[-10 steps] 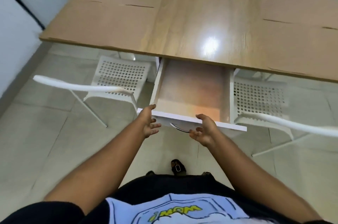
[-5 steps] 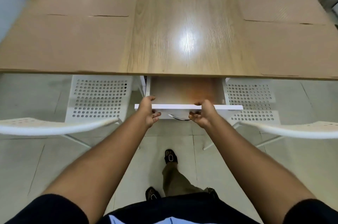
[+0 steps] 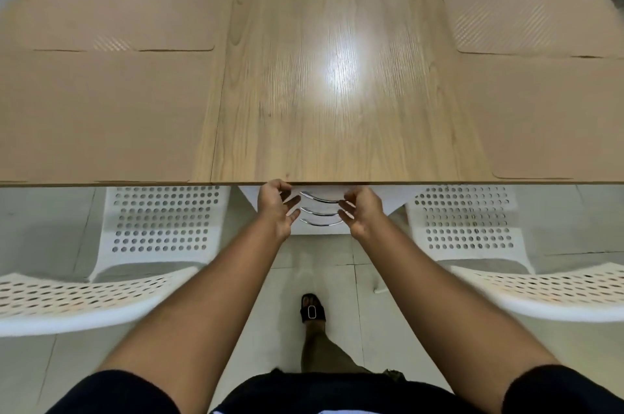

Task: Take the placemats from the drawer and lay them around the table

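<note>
While drawer [image 3: 319,199] sits shut | left hand [image 3: 275,207], right hand [image 3: 361,211] flank handle

**Much of the scene lies under the tabletop or past the frame**

The table [image 3: 337,75] edge covers the top of the drawer unit [image 3: 319,211] between the hands, so the drawer fronts show only as a narrow white strip with three curved handles. The left hand [image 3: 275,207] and right hand [image 3: 361,211] have their fingertips blurred, and contact with the drawer front cannot be told. The placemats [image 3: 101,109] out to either side of the hands run off the left and right edges. Two chairs [image 3: 162,221] flanking the hands are partly under the table; the two beyond it show only backrest tops. One foot [image 3: 312,309] shows below the hands.
</note>
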